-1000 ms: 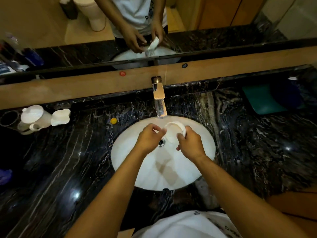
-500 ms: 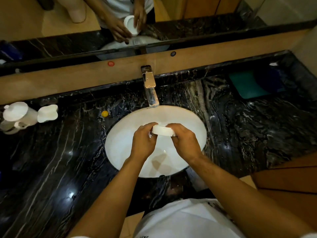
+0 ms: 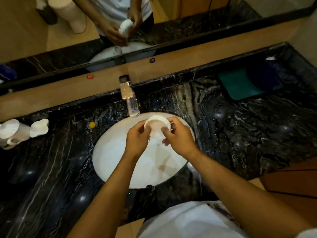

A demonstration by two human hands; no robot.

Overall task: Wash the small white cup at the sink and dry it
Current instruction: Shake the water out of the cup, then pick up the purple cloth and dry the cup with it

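The small white cup [image 3: 157, 124] is held between both hands over the oval white sink [image 3: 109, 157], just in front of the chrome tap [image 3: 131, 103]. It is tilted, its rim turned up and toward the tap. My left hand [image 3: 136, 140] grips its left side. My right hand [image 3: 178, 136] wraps its right side, fingers over the body; the handle shows past my right fingers. I cannot tell whether water runs from the tap.
Black veined marble counter [image 3: 240, 131] surrounds the sink. A white jug and creamer [image 3: 24, 130] stand at the far left, a small yellow cap [image 3: 92, 124] beside the basin, and a teal cloth [image 3: 240, 85] at the back right. A mirror runs along the back.
The cup has gone from lying flat between my hands to tilted with its rim up near the tap. Both hands have shifted their hold and moved slightly toward the tap.
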